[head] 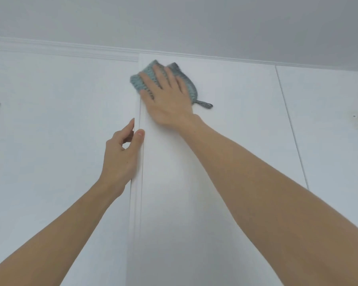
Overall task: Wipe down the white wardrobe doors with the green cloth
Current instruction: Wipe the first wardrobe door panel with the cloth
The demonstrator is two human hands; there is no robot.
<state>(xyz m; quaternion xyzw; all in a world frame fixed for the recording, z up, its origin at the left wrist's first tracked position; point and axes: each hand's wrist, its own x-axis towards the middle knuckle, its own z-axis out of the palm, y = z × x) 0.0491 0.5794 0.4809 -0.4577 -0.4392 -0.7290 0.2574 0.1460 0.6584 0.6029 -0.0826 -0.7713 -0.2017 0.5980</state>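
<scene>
Here the right hand, fingers straight, presses the green cloth flat near the top left corner of the wardrobe door, whose long axis runs down, while the left hand pinches its left edge.

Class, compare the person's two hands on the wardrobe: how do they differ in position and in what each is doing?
The right hand lies flat with spread fingers, pressing the green cloth near the door's top; the left hand is lower, touching no cloth. The left hand pinches the door's edge between thumb and fingers; the right grips nothing. Both are bare and touch the same white door.
</scene>
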